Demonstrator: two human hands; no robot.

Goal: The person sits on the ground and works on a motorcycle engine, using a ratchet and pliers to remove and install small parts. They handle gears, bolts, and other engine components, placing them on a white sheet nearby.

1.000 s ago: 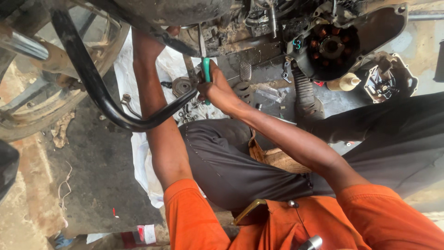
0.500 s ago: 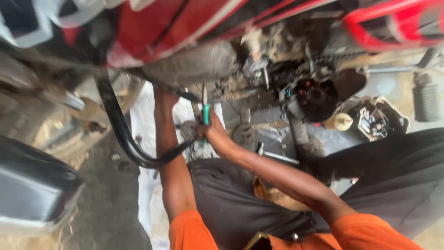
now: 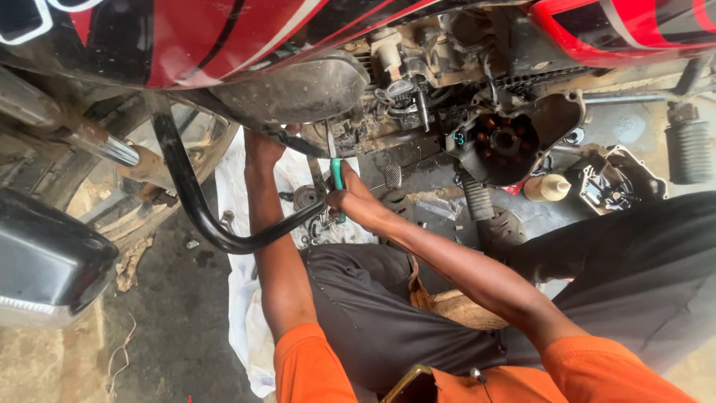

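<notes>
Using the open engine case [image 3: 514, 138] as the landmark here. Far left of it, a dark plastic body panel [image 3: 45, 261] and the wheel [image 3: 142, 172] sit at the frame edge. Moving toward the case, a black crash bar [image 3: 194, 209] curves down and across, right in front of both forearms.

The left hand [image 3: 265, 149] is pushed up under the grey engine belly [image 3: 298, 89], well left of the case. Fingers are tucked behind metal, so can't tell how tight it's curled or what it's got hold of.

The right hand [image 3: 354, 201] is below-left of the case, fist wrapped snug round the green handle of a screwdriver [image 3: 334, 160], thumb along the grip. The shaft points up and the tip is lost in the grimy parts under the engine.

A white cloth [image 3: 239, 298] is spread on the floor beneath both hands with small loose parts [image 3: 306, 198] on it. Just right of the case there's a small cream bottle [image 3: 548, 186], then a removed side cover [image 3: 615, 183] lying inside-up, and a black ribbed rubber boot [image 3: 690, 149] at far right.
</notes>
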